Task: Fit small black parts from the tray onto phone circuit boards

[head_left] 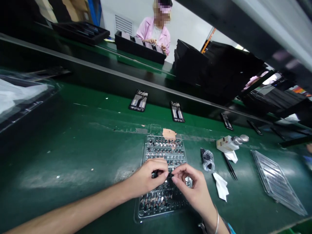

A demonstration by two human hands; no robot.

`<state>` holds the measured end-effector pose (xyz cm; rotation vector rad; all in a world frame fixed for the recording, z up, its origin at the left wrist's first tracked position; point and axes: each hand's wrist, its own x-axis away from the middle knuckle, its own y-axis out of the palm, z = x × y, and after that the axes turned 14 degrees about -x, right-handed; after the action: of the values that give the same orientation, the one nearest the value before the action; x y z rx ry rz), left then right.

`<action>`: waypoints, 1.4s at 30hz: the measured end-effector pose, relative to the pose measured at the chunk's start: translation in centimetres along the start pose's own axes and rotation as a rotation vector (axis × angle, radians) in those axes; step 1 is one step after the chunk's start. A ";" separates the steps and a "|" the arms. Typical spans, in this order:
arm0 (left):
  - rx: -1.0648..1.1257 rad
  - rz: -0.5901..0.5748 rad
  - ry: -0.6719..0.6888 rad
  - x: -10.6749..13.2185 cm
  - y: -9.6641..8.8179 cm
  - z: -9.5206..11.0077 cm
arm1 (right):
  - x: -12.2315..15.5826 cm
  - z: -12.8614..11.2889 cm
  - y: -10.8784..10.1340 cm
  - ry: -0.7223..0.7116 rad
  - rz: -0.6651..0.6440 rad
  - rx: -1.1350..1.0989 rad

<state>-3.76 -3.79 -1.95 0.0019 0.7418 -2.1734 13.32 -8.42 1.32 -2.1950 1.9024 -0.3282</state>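
A small dark part point(154, 174) sits pinched in the fingers point(159, 170) of the left hand point(147, 175), low at centre; the right hand point(193, 187) is close against the left, its fingertips point(172, 178) at the same spot, though I cannot tell whether they grip that part. Both work just above a clear blister tray point(135, 213), which holds dozens of similar parts in rows, too many to count; lying beneath the hands, it keeps them within easy reach. To its right on the green bench point(73, 146) lie one pair of tweezers point(229, 166), two white wipes point(221, 187), one plastic bag point(207, 160), and one white bottle point(227, 144); three phone frames point(138, 100) line the bench's far edge, upper centre.
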 end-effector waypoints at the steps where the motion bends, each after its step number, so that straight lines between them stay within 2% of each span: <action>1: 0.003 -0.004 0.011 0.0 0.0 0.0 | 0.0 0.0 0.1 -0.001 -0.002 0.004; 5: -0.005 0.006 0.064 0.0 0.1 -0.2 | -0.2 -0.1 0.4 -0.004 -0.027 0.054; 13: 0.011 0.028 0.085 0.0 0.3 -0.2 | -0.4 0.0 0.6 0.013 -0.065 0.065; 19: 0.035 0.021 0.036 0.0 0.0 -0.1 | -0.4 0.1 0.5 -0.016 -0.017 0.036; 26: 0.098 -0.053 -0.014 -0.1 -0.2 -0.1 | -0.4 0.0 0.5 0.036 -0.083 0.080; 31: 0.087 -0.108 -0.059 0.0 -0.2 -0.1 | -0.4 0.2 0.7 0.087 -0.123 -0.031; 33: 0.103 -0.112 -0.067 0.1 -0.2 -0.2 | -0.4 0.2 0.1 0.135 -0.122 -0.163; 36: 0.075 -0.073 -0.126 0.2 -0.2 -0.2 | -0.7 0.3 -1.6 0.183 -0.044 -0.278; 38: 0.024 -0.045 -0.135 0.2 -0.1 -0.1 | -0.9 0.5 -2.8 0.202 -0.025 -0.195; 42: -0.071 -0.004 -0.118 0.2 0.2 -0.1 | -1.5 1.3 -3.6 0.235 -0.108 0.183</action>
<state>-3.75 -3.97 -2.15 -0.1624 0.7509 -2.1298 16.95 -6.43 1.15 -2.2220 1.7836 -0.7774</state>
